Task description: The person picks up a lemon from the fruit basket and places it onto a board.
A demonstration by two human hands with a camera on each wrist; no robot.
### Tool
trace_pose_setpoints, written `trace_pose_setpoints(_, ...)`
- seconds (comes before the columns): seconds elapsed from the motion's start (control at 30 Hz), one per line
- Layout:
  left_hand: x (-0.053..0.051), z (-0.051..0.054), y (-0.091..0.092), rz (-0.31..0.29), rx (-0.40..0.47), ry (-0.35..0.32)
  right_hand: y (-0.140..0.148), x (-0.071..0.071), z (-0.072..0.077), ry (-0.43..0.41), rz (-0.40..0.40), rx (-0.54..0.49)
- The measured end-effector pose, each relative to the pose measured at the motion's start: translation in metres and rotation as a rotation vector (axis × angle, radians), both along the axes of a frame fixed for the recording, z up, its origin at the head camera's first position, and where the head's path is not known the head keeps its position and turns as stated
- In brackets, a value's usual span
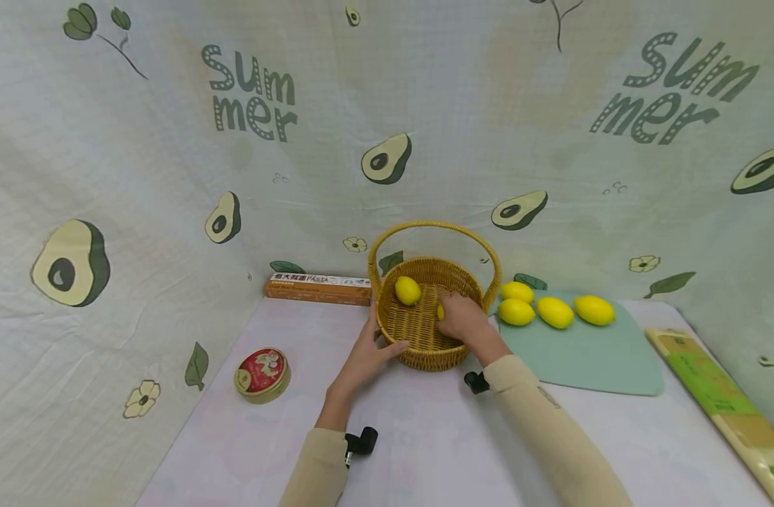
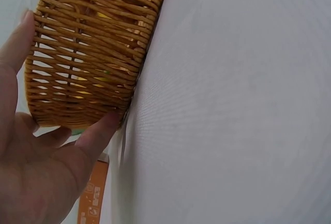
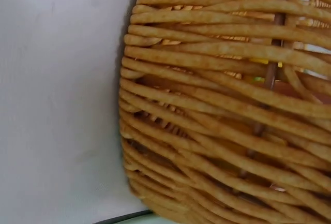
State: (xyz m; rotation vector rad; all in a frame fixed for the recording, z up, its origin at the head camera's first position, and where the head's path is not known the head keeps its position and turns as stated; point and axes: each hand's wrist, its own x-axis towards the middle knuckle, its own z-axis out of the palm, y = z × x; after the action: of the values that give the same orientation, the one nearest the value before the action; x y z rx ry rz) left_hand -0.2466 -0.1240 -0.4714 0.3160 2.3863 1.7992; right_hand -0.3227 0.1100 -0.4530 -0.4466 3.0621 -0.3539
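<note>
One lemon lies in the wicker basket, far left on its floor. Second lemon is farther right in the basket, mostly hidden by the right hand; only a yellow sliver shows at the fingers. Right hand reaches in over the near right rim, fingers bent down and closed around that lemon; exact finger placement hidden. Left hand is at the basket's near left side, thumb and fingers spread wide and bent around the outer wall, holding it. Left wrist view shows fingertips touching the weave; right wrist view gets only the wall, hand itself not seen there.

Basket stands upright on the pale table, handle arched above. Right of it, a mint board with four more lemons along its far edge: two at left just beside each other, one mid, one right. Right of the board, a long green-and-tan package. Far left, a pasta box near the basket; nearer, a round red-topped tin. Behind, printed cloth with avocados and "summer" lettering.
</note>
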Motion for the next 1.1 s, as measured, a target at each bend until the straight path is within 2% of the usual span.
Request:
trace_pose_setpoints(0.13,-0.007,-0.016,0.003,-0.001,0.003,0.005,0.002,0.007,0.003,-0.026,0.01,0.065)
trace_pose_setpoints(0.23,-0.011,-0.026,0.003,0.029,0.0,0.021,0.003,0.011,0.007,-0.037,0.036,0.06)
trace_pose_setpoints(0.33,-0.012,-0.029,0.002,0.055,-0.013,0.032,0.004,0.016,0.012,-0.051,0.081,0.021)
trace_pose_setpoints(0.6,-0.012,-0.032,0.001,0.064,-0.036,0.03,0.011,0.028,0.025,-0.034,0.193,-0.09)
trace_pose_setpoints(0.97,-0.013,-0.029,0.0,0.064,-0.003,0.023,0.029,0.037,0.048,0.021,0.282,-0.111)
trace_pose_setpoints(1.1,-0.013,-0.03,0.0,0.063,-0.004,0.024,0.039,0.043,0.057,0.005,0.298,-0.105)
